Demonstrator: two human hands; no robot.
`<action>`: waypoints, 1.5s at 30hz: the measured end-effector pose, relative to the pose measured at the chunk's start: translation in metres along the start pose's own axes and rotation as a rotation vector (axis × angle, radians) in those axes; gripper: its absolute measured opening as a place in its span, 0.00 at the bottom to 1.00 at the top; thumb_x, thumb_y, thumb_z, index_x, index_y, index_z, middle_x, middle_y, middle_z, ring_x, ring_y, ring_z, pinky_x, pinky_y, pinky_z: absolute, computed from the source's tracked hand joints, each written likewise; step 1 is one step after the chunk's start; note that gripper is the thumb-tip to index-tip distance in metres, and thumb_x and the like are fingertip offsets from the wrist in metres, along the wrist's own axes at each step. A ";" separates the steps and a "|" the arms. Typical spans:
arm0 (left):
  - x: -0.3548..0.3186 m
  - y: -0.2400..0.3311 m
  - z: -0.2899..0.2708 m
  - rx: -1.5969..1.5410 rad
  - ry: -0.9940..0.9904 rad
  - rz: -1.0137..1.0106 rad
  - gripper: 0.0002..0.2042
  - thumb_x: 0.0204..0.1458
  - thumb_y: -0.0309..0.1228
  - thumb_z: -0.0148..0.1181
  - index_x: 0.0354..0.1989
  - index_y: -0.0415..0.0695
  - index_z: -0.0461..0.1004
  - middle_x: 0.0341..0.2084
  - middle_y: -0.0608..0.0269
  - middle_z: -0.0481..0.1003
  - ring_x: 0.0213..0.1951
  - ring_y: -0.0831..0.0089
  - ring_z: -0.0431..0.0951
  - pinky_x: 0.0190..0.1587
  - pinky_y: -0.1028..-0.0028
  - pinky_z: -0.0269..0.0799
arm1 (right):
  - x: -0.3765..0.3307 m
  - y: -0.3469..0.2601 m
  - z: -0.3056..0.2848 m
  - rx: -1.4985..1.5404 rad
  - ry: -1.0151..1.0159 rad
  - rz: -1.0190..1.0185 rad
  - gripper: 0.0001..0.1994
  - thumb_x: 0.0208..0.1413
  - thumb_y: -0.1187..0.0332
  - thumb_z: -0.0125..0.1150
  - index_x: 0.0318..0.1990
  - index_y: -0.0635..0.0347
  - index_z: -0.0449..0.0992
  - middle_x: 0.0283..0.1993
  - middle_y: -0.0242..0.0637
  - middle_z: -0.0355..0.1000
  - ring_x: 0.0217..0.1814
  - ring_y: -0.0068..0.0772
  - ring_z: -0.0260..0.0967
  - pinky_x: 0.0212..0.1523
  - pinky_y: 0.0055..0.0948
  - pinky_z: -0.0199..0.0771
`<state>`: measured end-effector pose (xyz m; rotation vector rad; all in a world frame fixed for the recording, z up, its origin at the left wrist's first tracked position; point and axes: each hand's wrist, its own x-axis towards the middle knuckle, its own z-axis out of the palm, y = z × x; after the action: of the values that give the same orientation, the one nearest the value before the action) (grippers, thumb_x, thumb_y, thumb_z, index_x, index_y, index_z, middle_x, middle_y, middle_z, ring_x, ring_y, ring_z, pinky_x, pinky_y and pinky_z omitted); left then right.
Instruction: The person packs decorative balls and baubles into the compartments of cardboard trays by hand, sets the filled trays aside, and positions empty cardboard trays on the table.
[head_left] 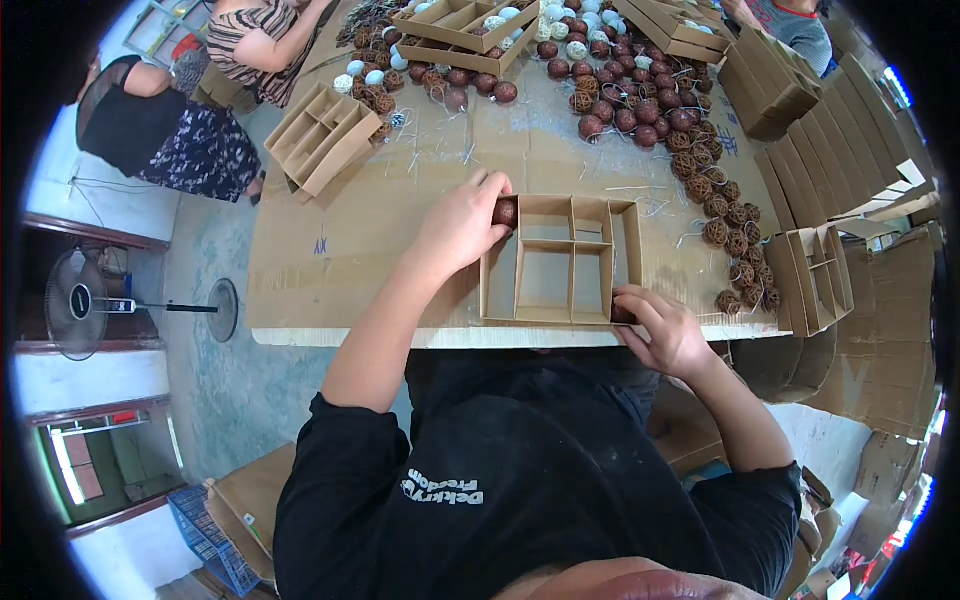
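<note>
A shallow cardboard box (548, 321) with dividers lies near the table's front edge. My left hand (462, 222) is closed at its far left corner, fingers round a dark red glittery ball (506, 212) in the narrow left compartment. At the near right corner my right hand (667, 333) is also closed, its fingers over another dark red ball (622, 314), mostly hidden by them. No balls show in the middle compartments.
The table (350, 285) is covered with cardboard. Dark red balls (626, 121), brown wicker balls (715, 232) and white balls are piled at the back and right. Divided boxes (322, 142) stand at the left, back and right. Co-workers (265, 50) stand at the far side; a fan (80, 302) is left.
</note>
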<state>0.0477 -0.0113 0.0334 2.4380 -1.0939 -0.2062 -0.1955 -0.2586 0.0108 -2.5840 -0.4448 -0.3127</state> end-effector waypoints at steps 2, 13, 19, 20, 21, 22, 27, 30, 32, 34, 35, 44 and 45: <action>0.002 0.000 0.000 -0.007 -0.017 -0.013 0.22 0.48 0.25 0.72 0.50 0.46 0.69 0.48 0.55 0.76 0.47 0.47 0.80 0.47 0.54 0.77 | 0.002 0.002 -0.003 0.017 -0.014 -0.005 0.21 0.53 0.70 0.71 0.55 0.60 0.73 0.57 0.43 0.76 0.48 0.49 0.79 0.47 0.41 0.82; 0.048 -0.055 -0.057 -0.091 0.162 -0.100 0.15 0.59 0.39 0.68 0.47 0.40 0.82 0.40 0.54 0.84 0.43 0.64 0.83 0.48 0.64 0.78 | 0.087 0.057 -0.052 -0.105 0.164 -0.074 0.07 0.55 0.69 0.71 0.35 0.61 0.79 0.34 0.41 0.79 0.34 0.40 0.80 0.32 0.37 0.80; 0.176 -0.149 -0.081 0.228 0.355 -0.113 0.13 0.56 0.35 0.64 0.43 0.40 0.84 0.38 0.43 0.83 0.43 0.47 0.84 0.47 0.55 0.79 | 0.283 0.174 -0.053 -0.084 0.352 0.259 0.13 0.62 0.61 0.62 0.44 0.62 0.81 0.39 0.52 0.80 0.43 0.58 0.79 0.46 0.49 0.78; 0.193 -0.160 -0.072 0.218 0.400 -0.125 0.12 0.53 0.37 0.66 0.36 0.40 0.85 0.33 0.42 0.83 0.40 0.44 0.84 0.46 0.51 0.80 | 0.306 0.216 -0.040 -0.207 0.391 0.249 0.14 0.61 0.61 0.62 0.46 0.61 0.82 0.38 0.53 0.80 0.44 0.59 0.78 0.47 0.51 0.78; 0.205 -0.167 -0.064 0.200 0.340 -0.252 0.13 0.53 0.38 0.67 0.36 0.40 0.85 0.35 0.42 0.83 0.41 0.44 0.84 0.46 0.51 0.81 | 0.329 0.244 -0.032 -0.321 0.435 0.231 0.14 0.60 0.61 0.62 0.47 0.60 0.82 0.37 0.54 0.80 0.44 0.60 0.78 0.48 0.54 0.78; 0.206 -0.157 -0.056 0.159 0.360 -0.292 0.14 0.51 0.39 0.69 0.36 0.38 0.85 0.36 0.40 0.83 0.42 0.44 0.84 0.47 0.51 0.81 | 0.339 0.252 -0.027 -0.342 0.329 0.321 0.16 0.59 0.61 0.63 0.50 0.59 0.82 0.36 0.55 0.79 0.44 0.62 0.78 0.49 0.55 0.78; 0.208 -0.155 -0.033 0.132 0.506 -0.242 0.17 0.48 0.39 0.73 0.40 0.39 0.85 0.42 0.41 0.79 0.48 0.45 0.79 0.54 0.53 0.76 | 0.357 0.277 -0.014 -0.273 0.106 0.418 0.16 0.56 0.61 0.66 0.49 0.59 0.83 0.43 0.53 0.81 0.47 0.58 0.79 0.51 0.52 0.79; 0.211 -0.159 -0.031 0.085 0.563 -0.274 0.18 0.46 0.39 0.74 0.39 0.37 0.85 0.41 0.43 0.78 0.52 0.46 0.76 0.57 0.55 0.74 | 0.363 0.273 -0.002 -0.269 0.228 0.389 0.15 0.55 0.62 0.69 0.46 0.60 0.83 0.43 0.53 0.81 0.47 0.55 0.80 0.51 0.50 0.79; 0.221 -0.159 -0.031 0.105 0.549 -0.305 0.19 0.46 0.39 0.75 0.38 0.36 0.85 0.40 0.43 0.78 0.52 0.46 0.76 0.57 0.54 0.74 | 0.365 0.276 -0.001 -0.331 0.318 0.438 0.13 0.54 0.61 0.72 0.41 0.60 0.83 0.40 0.51 0.81 0.46 0.55 0.79 0.51 0.50 0.80; 0.230 -0.159 -0.030 0.114 0.544 -0.322 0.18 0.45 0.40 0.76 0.40 0.38 0.85 0.41 0.42 0.78 0.51 0.46 0.77 0.56 0.54 0.75 | 0.368 0.281 -0.001 -0.320 0.320 0.454 0.13 0.54 0.61 0.72 0.40 0.60 0.82 0.41 0.51 0.80 0.47 0.55 0.79 0.51 0.50 0.79; 0.234 -0.158 -0.030 0.130 0.533 -0.329 0.19 0.45 0.39 0.75 0.41 0.38 0.85 0.41 0.39 0.79 0.49 0.44 0.78 0.55 0.54 0.76 | 0.369 0.284 -0.003 -0.312 0.317 0.470 0.13 0.54 0.61 0.73 0.39 0.60 0.81 0.41 0.50 0.80 0.47 0.55 0.79 0.51 0.50 0.79; 0.220 -0.149 -0.057 0.108 0.259 -0.437 0.18 0.47 0.41 0.75 0.41 0.41 0.86 0.41 0.42 0.84 0.46 0.51 0.85 0.52 0.57 0.79 | 0.368 0.294 0.004 -0.271 0.294 0.487 0.18 0.52 0.64 0.73 0.46 0.66 0.78 0.46 0.56 0.79 0.52 0.60 0.77 0.55 0.53 0.77; 0.215 -0.151 -0.060 0.102 0.311 -0.388 0.18 0.48 0.41 0.74 0.41 0.42 0.86 0.40 0.43 0.84 0.46 0.50 0.85 0.52 0.56 0.79 | 0.366 0.299 0.002 -0.203 0.305 0.453 0.18 0.52 0.63 0.72 0.46 0.65 0.79 0.45 0.57 0.80 0.52 0.60 0.78 0.55 0.53 0.78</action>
<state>0.3123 -0.0621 0.0272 2.6409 -0.5066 0.1100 0.2517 -0.4112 -0.0113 -2.6724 0.2918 -0.5989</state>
